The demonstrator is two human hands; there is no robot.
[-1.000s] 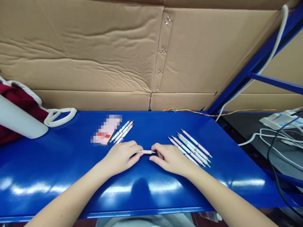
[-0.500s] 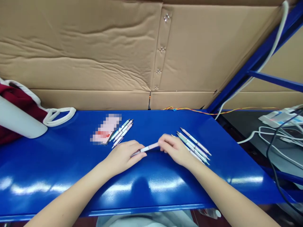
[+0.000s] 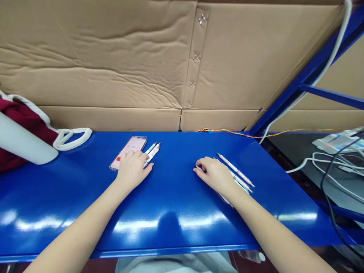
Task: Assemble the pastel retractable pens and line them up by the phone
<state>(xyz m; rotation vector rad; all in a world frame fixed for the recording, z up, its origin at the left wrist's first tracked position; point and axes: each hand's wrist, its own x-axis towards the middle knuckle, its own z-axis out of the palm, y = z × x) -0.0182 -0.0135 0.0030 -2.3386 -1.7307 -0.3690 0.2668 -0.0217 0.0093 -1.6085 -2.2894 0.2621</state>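
Observation:
My left hand (image 3: 132, 167) lies knuckles up on the left group of pastel pens (image 3: 154, 148), beside a pink phone (image 3: 133, 145). Its fingers curl down over a pen, and the pen tips stick out past the fingertips. My right hand (image 3: 215, 173) rests on the near end of the right pile of several pens (image 3: 238, 175), fingers bent around one pen whose end shows at the fingertips. Both piles lie on the blue metal table (image 3: 176, 204).
A dark red bag (image 3: 17, 115) with a white rope handle (image 3: 71, 137) and a white cylinder (image 3: 24, 146) sit at the far left. Cardboard (image 3: 113, 68) walls the back. A blue rack post (image 3: 313, 70) and tangled cables (image 3: 327, 167) lie to the right.
Both hands held one pink pen at the table's middle. The left hand has carried it left to the pens by the phone; the right hand has let go and moved onto the right pile.

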